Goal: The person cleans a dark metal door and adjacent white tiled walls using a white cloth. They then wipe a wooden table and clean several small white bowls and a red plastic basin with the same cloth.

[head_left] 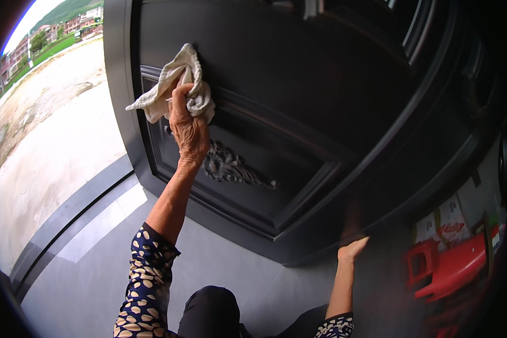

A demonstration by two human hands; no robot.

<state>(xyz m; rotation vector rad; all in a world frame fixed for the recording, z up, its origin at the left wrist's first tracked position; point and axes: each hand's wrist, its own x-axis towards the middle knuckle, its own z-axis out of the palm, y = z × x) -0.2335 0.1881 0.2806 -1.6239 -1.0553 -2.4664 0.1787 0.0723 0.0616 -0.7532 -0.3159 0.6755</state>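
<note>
My left hand (190, 125) is closed around a crumpled off-white cloth (174, 84). It presses the cloth against a dark, nearly black panelled door (287, 90), at the upper left corner of a framed panel. Just below that hand, a raised carved ornament (234, 166) with scrolled leaf shapes stands out from the panel and is partly covered by my wrist. My right hand (353, 248) is at the lower right, by the bottom part of the door. Its fingers are hidden, so their grip cannot be made out.
Grey smooth floor (219, 253) lies under the door, with a dark threshold strip (76, 219) at the left. Beyond it is pale bare ground (56, 135) with buildings and greenery far off. Red plastic stools (450, 267) stand at the right beside some packages (442, 224).
</note>
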